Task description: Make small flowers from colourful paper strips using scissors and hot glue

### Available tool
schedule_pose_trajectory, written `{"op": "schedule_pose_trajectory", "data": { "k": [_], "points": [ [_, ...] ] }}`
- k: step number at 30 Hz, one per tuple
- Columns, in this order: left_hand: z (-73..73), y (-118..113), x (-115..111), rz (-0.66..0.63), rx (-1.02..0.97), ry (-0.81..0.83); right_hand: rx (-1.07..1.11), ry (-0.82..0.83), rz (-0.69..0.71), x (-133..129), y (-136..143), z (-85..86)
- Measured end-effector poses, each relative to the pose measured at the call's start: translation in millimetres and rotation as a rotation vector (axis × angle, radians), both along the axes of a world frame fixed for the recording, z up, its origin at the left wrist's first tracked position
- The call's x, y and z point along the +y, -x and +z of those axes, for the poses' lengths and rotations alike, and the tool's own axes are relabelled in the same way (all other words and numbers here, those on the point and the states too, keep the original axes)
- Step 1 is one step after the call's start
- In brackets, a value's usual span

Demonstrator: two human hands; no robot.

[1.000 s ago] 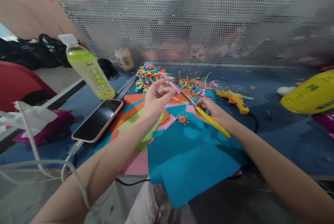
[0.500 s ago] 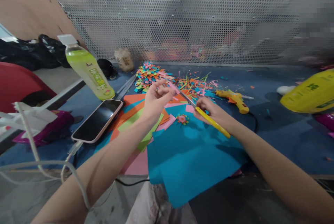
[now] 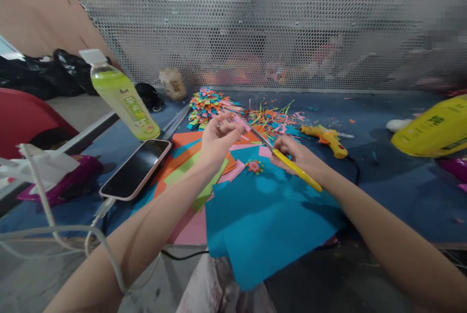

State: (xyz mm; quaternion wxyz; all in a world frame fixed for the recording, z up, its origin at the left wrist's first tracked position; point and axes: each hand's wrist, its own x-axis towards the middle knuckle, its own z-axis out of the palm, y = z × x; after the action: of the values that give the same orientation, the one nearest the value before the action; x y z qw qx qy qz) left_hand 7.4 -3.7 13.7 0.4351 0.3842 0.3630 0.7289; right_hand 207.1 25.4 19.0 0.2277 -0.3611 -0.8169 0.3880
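On the blue counter (image 3: 394, 196), the blue paper sheets (image 3: 277, 215) lie as a second ago, and your left hand (image 3: 218, 142) and right hand (image 3: 296, 153) have barely shifted. Your right grip is clamped on the yellow-handled scissors (image 3: 295, 169) above the sheets, long axis slanting, blades pointing away and leftward; your left pinches the pink paper strip (image 3: 242, 122) by the blades.

Matt blue paper (image 3: 273, 220), smooth plastic scissor handles (image 3: 299, 173), shiny metal blades (image 3: 261, 138), glossy phone screen (image 3: 136, 169), perforated metal panel (image 3: 233, 11)
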Motion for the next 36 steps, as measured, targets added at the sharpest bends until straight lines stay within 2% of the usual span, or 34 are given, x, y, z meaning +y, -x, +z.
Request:
{"op": "schedule_pose_trajectory", "data": {
  "k": [4, 16, 26, 36],
  "points": [
    [0.2, -0.1, 0.4, -0.002, -0.007, -0.009, -0.009, 0.054, -0.015, -1.1, -0.1, 2.1],
    [0.2, 0.8, 0.7, 0.006, -0.003, 0.021, 0.010, 0.082, -0.036, -1.0, -0.4, 2.1],
    [0.6, -0.1, 0.4, 0.013, -0.015, 0.044, -0.019, 0.033, -0.033, -1.0, -1.3, 1.9],
    [0.2, -0.9, -1.5, -0.064, 0.001, 0.073, -0.027, -0.046, 0.000, 1.8, -2.9, -0.8]
  ]
}}
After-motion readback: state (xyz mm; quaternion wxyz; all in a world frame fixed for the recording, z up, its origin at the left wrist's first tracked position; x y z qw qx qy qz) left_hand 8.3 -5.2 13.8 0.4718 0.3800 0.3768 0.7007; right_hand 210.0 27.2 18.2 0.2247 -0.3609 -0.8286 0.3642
